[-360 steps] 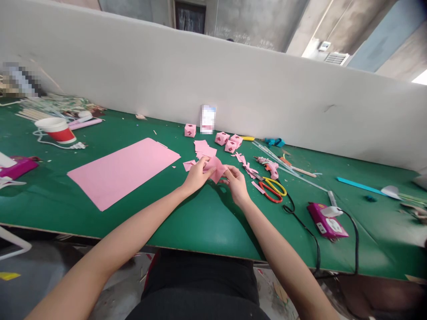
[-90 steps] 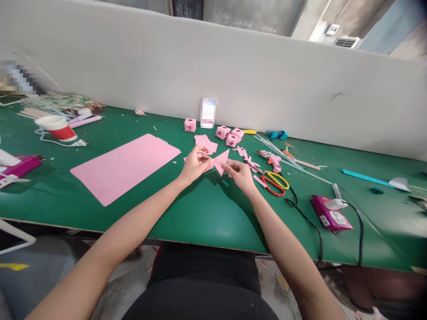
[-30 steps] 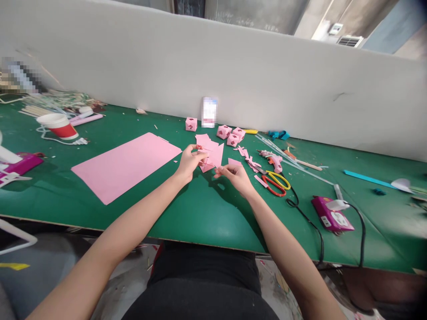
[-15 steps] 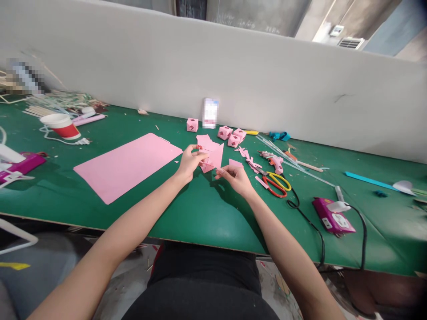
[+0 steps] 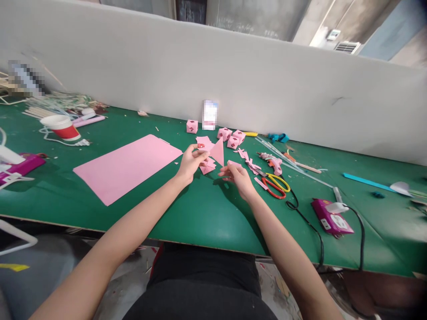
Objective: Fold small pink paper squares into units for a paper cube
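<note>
My left hand (image 5: 192, 166) pinches a pink paper piece (image 5: 218, 152) that now stands up as a triangle, its point toward the right. Close to the lower corner of that piece is my right hand (image 5: 237, 177), its fingers loosely apart; whether a fingertip touches the paper I cannot tell. Under my left fingers, folded pink paper (image 5: 207, 167) lies on the green table (image 5: 207, 213). More pink pieces (image 5: 204, 141) lie just behind, and another pink piece (image 5: 235, 164) is partly hidden by my right hand.
Pink paper cubes (image 5: 192, 126) stand at the back beside a propped phone (image 5: 210, 114). A large pink sheet (image 5: 128, 169) lies left. Rightward are paper scraps (image 5: 247, 160), scissors (image 5: 276, 186), a glue gun (image 5: 271, 161) and a purple power box (image 5: 332, 217). A paper cup (image 5: 62, 127) stands far left.
The paper piece in my left hand has turned from a broad face to a narrower upright triangle. My right fingers have loosened from its corner and moved slightly right.
</note>
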`<action>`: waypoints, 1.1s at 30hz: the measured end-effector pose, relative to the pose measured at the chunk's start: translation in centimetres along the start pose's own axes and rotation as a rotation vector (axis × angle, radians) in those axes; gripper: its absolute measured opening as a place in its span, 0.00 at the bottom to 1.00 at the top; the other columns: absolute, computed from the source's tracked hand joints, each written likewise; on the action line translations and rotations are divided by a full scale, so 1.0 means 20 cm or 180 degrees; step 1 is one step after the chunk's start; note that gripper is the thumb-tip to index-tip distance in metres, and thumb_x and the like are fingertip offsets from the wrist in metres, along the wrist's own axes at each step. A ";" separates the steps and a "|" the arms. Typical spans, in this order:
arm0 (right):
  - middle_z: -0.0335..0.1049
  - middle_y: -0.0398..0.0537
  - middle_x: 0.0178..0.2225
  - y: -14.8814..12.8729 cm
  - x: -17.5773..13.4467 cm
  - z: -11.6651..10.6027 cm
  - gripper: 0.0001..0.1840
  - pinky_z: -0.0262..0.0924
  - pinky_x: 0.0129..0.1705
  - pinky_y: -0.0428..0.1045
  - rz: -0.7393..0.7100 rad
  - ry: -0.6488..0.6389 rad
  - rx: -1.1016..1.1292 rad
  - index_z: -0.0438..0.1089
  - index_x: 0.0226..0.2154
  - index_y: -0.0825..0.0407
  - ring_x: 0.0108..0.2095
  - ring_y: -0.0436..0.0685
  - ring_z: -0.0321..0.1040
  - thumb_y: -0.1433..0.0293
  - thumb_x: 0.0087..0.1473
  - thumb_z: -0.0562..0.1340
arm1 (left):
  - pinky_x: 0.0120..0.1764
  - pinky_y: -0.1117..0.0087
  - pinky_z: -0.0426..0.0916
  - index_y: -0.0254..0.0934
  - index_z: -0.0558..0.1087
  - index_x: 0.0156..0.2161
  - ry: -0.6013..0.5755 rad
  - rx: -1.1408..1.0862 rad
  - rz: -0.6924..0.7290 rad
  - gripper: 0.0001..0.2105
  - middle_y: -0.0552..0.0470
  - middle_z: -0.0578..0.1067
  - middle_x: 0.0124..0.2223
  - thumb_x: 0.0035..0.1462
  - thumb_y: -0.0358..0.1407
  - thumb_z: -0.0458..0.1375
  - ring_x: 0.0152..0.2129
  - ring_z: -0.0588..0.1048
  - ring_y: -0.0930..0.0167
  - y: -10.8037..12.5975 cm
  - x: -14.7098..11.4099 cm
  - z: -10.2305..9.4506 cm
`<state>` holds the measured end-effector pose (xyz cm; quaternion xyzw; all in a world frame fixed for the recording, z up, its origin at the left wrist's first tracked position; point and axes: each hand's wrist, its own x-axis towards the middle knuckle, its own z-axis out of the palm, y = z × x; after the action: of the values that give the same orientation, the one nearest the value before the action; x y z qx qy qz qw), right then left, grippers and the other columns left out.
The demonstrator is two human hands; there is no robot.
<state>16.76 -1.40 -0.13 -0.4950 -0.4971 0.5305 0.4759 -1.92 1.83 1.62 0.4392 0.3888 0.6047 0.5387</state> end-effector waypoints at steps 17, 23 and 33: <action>0.76 0.43 0.28 -0.03 0.00 -0.03 0.15 0.62 0.29 0.44 -0.0170 0.0359 0.0796 0.75 0.28 0.50 0.31 0.51 0.72 0.58 0.43 0.73 | 0.36 0.70 0.76 0.35 0.69 0.45 -0.0188 -0.0377 -0.0442 0.15 0.50 0.79 0.39 0.52 0.26 0.65 0.31 0.80 0.72 0.02 -0.03 0.03; 0.75 0.45 0.32 -0.02 0.00 -0.02 0.21 0.64 0.27 0.45 -0.0037 0.0447 0.0892 0.74 0.35 0.49 0.31 0.52 0.73 0.50 0.46 0.69 | 0.36 0.69 0.77 0.35 0.68 0.44 -0.0193 -0.0270 -0.0355 0.14 0.50 0.77 0.38 0.53 0.29 0.64 0.34 0.80 0.70 0.03 -0.04 0.04; 0.68 0.41 0.28 0.00 0.01 0.01 0.20 0.57 0.24 0.46 -0.0930 0.0664 -0.0125 0.76 0.33 0.49 0.23 0.48 0.59 0.51 0.46 0.71 | 0.35 0.68 0.76 0.36 0.67 0.46 -0.0462 -0.0038 -0.0355 0.16 0.47 0.77 0.43 0.54 0.32 0.66 0.34 0.81 0.69 0.00 -0.06 0.05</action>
<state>16.64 -1.30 -0.21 -0.4791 -0.5219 0.3917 0.5871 -0.94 0.67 1.86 0.4563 0.3690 0.5426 0.6010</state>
